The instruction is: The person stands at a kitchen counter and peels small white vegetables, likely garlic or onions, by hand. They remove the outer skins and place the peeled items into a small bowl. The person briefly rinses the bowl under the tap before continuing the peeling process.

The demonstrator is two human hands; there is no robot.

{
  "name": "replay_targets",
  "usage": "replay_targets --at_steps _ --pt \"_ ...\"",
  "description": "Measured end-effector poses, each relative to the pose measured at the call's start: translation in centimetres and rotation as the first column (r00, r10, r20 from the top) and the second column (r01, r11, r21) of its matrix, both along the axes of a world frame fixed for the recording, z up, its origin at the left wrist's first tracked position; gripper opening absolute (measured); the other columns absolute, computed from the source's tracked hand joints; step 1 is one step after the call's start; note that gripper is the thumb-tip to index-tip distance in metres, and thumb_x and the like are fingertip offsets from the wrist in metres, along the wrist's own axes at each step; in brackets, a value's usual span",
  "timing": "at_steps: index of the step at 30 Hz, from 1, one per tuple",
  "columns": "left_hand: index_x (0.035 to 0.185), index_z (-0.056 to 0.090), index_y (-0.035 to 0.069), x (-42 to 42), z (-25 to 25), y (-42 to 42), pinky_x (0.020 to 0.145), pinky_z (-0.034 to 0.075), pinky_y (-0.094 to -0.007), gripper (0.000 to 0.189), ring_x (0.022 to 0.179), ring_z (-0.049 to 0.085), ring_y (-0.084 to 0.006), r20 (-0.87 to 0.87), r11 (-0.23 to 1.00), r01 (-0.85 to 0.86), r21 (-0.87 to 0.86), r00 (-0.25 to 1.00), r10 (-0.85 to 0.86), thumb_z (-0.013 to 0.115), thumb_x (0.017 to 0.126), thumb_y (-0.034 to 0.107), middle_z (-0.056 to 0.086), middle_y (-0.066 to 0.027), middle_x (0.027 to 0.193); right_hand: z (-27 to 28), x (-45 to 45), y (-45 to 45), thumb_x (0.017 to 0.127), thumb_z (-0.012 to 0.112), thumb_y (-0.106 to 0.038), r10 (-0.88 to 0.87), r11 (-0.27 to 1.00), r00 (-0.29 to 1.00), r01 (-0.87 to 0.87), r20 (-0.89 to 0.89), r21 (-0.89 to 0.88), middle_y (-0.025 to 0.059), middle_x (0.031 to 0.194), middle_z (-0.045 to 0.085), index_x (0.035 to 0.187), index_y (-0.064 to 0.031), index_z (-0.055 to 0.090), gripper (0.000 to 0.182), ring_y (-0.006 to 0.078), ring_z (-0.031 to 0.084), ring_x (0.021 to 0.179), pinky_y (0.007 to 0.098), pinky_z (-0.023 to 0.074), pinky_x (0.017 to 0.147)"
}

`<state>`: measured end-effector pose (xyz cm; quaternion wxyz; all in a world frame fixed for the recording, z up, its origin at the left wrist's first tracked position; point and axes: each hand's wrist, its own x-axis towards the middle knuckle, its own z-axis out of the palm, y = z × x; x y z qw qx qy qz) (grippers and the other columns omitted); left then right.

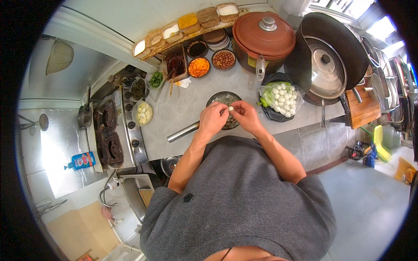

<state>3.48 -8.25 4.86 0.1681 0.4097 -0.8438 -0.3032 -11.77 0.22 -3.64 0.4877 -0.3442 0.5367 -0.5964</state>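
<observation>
Over a dark round pan (pixel 232 125) with a metal handle, my left hand (pixel 214 118) and my right hand (pixel 245 116) meet. A small whitish peeled egg (pixel 231 108) is pinched between their fingertips; it looks like a quail egg. The pan holds pale, wet-looking pieces, partly hidden by my hands. Right of the pan, a black basket (pixel 277 115) holds a clear plastic bag of small white eggs (pixel 284 99), with green peppers (pixel 264 101) beside them. The pan's handle (pixel 183 131) points down to the left.
Bowls of peanuts (pixel 223 59), orange food (pixel 199 67), chopped greens (pixel 156 80) and pale chunks (pixel 143 113) stand behind and left. A large lidded pot (pixel 264 36) and a tall dark metal guard (pixel 346 42) stand at the back right. Left is a gas stove (pixel 130 143).
</observation>
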Motion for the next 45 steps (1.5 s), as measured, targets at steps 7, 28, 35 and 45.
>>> replay_targets --at_steps 7,28,35,45 --pt "0.095 0.075 0.002 0.4 -0.9 -0.5 0.074 0.056 -0.0396 0.018 0.081 0.072 -0.0304 -0.028 0.993 -0.055 0.108 0.998 0.058 0.071 0.092 0.019 0.074 -0.0141 0.09 0.0 0.2 0.1 0.097 0.076 -0.014 0.008 1.0 0.995 -0.006 -0.096 0.026 0.0068 0.1 0.072 0.122 0.0003 0.069 0.029 0.0123 0.065 0.086 0.0304 0.0561 0.076" --pt "0.128 0.068 0.001 0.3 -3.0 0.3 0.086 0.058 -0.0316 0.034 0.097 0.073 -0.0164 -0.25 0.925 0.002 0.381 0.963 0.101 0.076 0.096 0.012 0.077 -0.0092 0.108 0.8 0.0 0.0 0.1 0.066 -0.008 -0.035 0.999 0.999 0.035 0.008 0.015 0.0049 0.096 0.075 0.12 0.0028 0.071 0.023 0.0102 0.066 0.085 0.0285 0.0549 0.073" --pt "0.118 0.069 0.001 -0.3 -1.6 0.7 0.079 0.058 -0.0337 0.029 0.088 0.074 -0.0196 -0.168 0.96 -0.084 0.266 0.977 0.132 0.079 0.093 0.012 0.077 -0.0112 0.098 1.7 -0.1 0.3 0.095 0.069 -0.015 -0.072 0.992 0.97 0.093 -0.231 0.083 0.0155 0.086 0.074 0.108 0.0016 0.074 0.021 0.0184 0.068 0.076 0.0362 0.0551 0.069" --pt "0.112 0.066 0.002 -0.7 -0.9 1.3 0.077 0.058 -0.041 0.028 0.087 0.073 -0.0292 -0.065 0.996 -0.05 0.073 0.996 0.055 0.08 0.09 0.013 0.073 -0.0135 0.099 4.3 -0.4 0.6 0.093 0.068 -0.015 -0.05 0.982 0.937 0.109 -0.345 0.153 0.0208 0.086 0.073 0.105 0.0008 0.074 0.02 0.0282 0.073 0.075 0.0409 0.0556 0.069"
